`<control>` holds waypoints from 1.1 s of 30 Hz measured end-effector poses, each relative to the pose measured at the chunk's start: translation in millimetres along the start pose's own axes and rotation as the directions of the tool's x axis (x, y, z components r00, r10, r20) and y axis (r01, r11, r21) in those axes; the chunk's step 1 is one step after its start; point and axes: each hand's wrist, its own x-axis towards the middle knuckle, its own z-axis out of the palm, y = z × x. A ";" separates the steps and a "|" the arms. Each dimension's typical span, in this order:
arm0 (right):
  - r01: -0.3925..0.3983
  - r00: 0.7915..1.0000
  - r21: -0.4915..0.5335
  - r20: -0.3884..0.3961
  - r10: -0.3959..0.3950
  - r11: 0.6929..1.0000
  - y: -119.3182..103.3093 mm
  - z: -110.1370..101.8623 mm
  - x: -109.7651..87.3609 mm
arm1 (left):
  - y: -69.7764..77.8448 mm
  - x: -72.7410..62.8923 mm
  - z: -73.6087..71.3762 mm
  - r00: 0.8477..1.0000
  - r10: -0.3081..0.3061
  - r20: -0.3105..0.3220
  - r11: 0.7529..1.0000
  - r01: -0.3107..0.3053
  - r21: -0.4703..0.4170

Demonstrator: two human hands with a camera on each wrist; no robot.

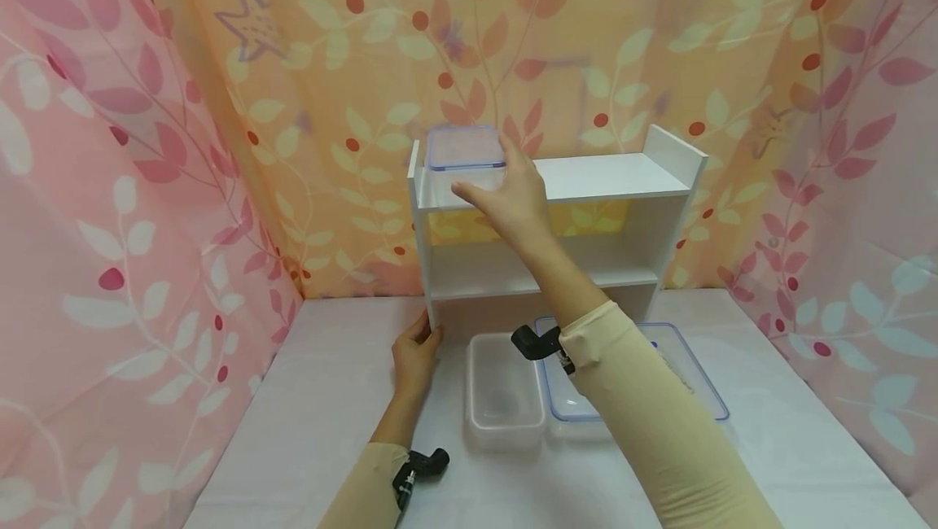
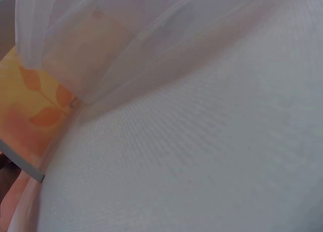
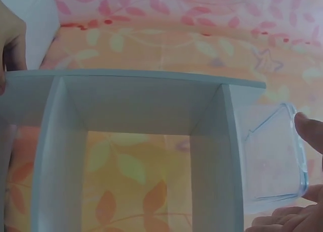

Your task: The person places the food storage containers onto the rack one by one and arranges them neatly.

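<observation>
A white two-tier shelf stands on the table. On the left of its top board sits a clear food container with a blue-edged lid. My right hand holds this container from its right side, thumb in front and fingers behind. In the right wrist view the thumb lies at the lid's edge, fingers on the opposite side. Low on the shelf's left side panel, my left hand grips the panel's edge; the left wrist view shows little of it.
An open clear container stands on the table before the shelf. To its right is a wider container with a blue-rimmed lid, partly hidden by my right forearm. Floral curtains hang behind and at both sides.
</observation>
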 end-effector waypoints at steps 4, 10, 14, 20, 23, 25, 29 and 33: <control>0.033 0.999 0.000 0.006 -0.033 0.999 -0.1 -8.4 -7.8 | 1.8 -1.5 -0.4 1.000 -0.011 -0.005 1.000 0.011 0.005; 0.115 0.993 0.002 -0.011 -0.115 0.993 1.7 -19.1 -23.5 | -0.9 -2.7 -1.0 1.000 -0.018 -0.010 1.000 0.018 0.014; 0.177 0.984 0.032 -0.002 -0.177 0.984 4.7 -25.7 -36.1 | -3.3 -3.3 -1.5 1.000 -0.015 -0.004 1.000 0.015 0.017; 0.227 0.971 0.071 0.067 -0.231 0.971 9.6 -37.9 -56.8 | -4.3 -2.4 -0.9 1.000 -0.010 0.001 1.000 0.010 -0.007; 0.250 0.963 0.079 0.078 -0.256 0.965 13.1 -43.6 -66.4 | -2.2 -1.7 -0.7 1.000 0.008 -0.002 1.000 -0.008 -0.004; 0.265 0.960 0.083 0.067 -0.271 0.961 16.0 -46.7 -72.1 | -0.8 -1.7 -1.0 1.000 0.012 -0.006 1.000 -0.012 0.002; 0.300 0.952 0.084 0.030 -0.303 0.950 21.8 -52.7 -82.0 | 1.5 -2.1 -1.8 1.000 0.007 -0.006 1.000 -0.007 0.003; 0.313 0.949 0.081 0.015 -0.315 0.946 28.4 -58.6 -91.4 | 0.0 -0.7 -1.9 1.000 0.013 -0.003 1.000 -0.013 -0.002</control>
